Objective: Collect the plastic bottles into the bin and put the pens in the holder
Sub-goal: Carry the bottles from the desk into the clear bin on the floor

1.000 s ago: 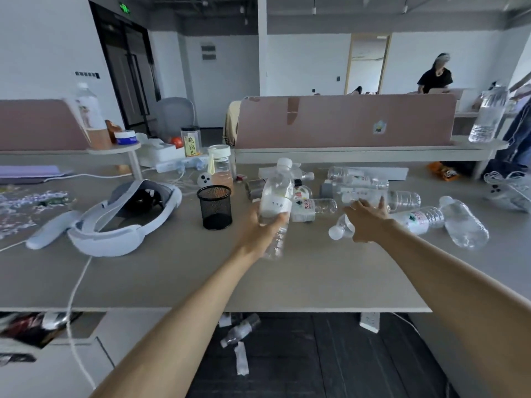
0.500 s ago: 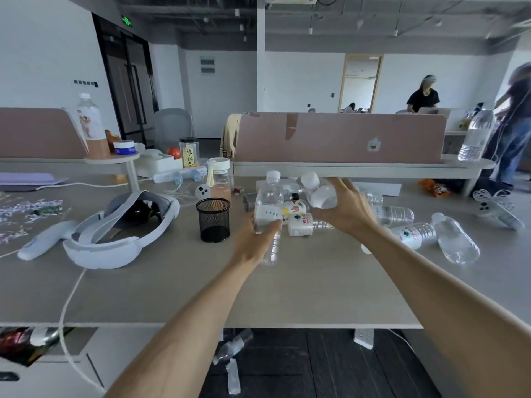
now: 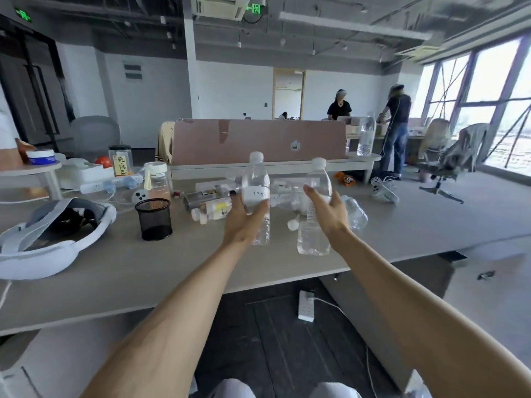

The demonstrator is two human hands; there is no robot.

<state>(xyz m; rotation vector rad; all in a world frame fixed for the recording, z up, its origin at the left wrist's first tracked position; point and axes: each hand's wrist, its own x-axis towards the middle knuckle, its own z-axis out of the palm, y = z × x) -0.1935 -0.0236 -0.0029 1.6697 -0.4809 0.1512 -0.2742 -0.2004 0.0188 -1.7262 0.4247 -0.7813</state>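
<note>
My left hand (image 3: 244, 222) grips a clear plastic bottle (image 3: 256, 185) with a white cap and white label, held upright above the desk. My right hand (image 3: 327, 211) grips a second clear bottle (image 3: 314, 225), also upright, with no label visible. Behind both hands, several more empty bottles lie on their sides on the desk: one with a yellow label (image 3: 211, 209) and one clear (image 3: 355, 211) at the right. A black mesh pen holder (image 3: 153, 219) stands left of my left hand. No pens or bin are visible.
A white VR headset (image 3: 54, 239) lies at the left on the grey desk (image 3: 129, 268). Jars, a power strip and a controller crowd the back left. A pink partition (image 3: 258, 142) runs behind. Two people stand far back; an office chair (image 3: 448, 162) is right. A power strip lies on the floor.
My right hand has picked a bottle off the desk and turned it upright. Both hands have risen with their bottles, and the view has tilted up and swung to the right.
</note>
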